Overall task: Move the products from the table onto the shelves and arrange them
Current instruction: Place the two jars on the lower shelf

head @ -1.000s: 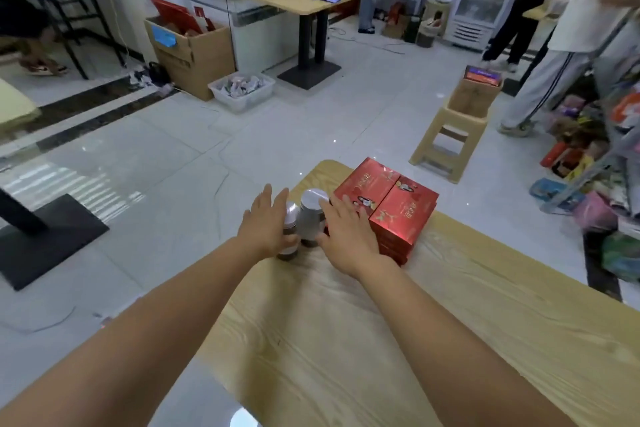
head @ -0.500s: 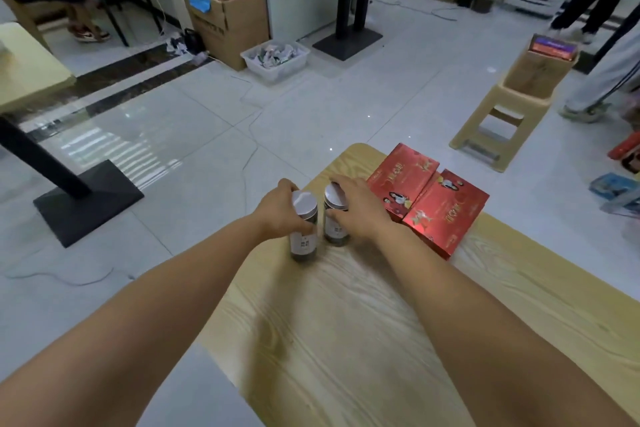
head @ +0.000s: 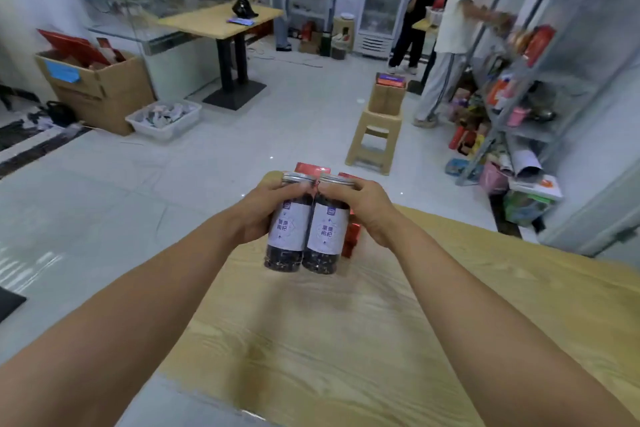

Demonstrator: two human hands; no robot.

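Pointing upward, both jars (head: pixel 289 236) near-vertical

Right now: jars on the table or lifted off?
Lifted. Left hand grips the left jar, right hand the right jar; both bases hang clear above the table.

The left jar (head: pixel 287 230) and the right jar (head: pixel 327 236) are showing silver lids, near-black contents and pale lilac labels carrying dark lettering. Behind them the boxes (head: pixel 350 236) are glowing red. The table (head: pixel 346 340) is displaying light yellowish wood with brown grain streaks. The floor (head: pixel 145 204) is gleaming pale grey-white, with a black band (head: pixel 34 147) crossing it. The stool (head: pixel 375 135) is looking beige, and the cardboard box (head: pixel 107 97) is showing brown with a blue patch (head: pixel 64 72).
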